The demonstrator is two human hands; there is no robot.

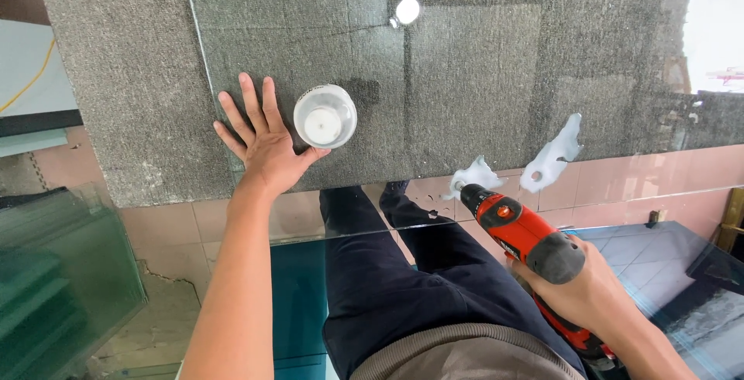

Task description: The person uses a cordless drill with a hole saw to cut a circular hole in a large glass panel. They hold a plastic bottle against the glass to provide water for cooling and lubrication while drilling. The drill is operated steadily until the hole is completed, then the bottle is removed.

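Right now your left hand (260,143) lies flat and wide open on the glass sheet (465,70), fingers spread, thumb reaching toward the small white cup (325,116) just beside it. Your right hand (589,291) is closed around the grip of the red and black drill (527,236), whose tip meets the glass at its near edge, in a white wet patch (474,174). A second white patch (552,159) lies nearby. Under the glass is grey carpet (124,77), over a pink tiled floor (232,225). Stacked greenish glass panes (54,271) stand to your left.
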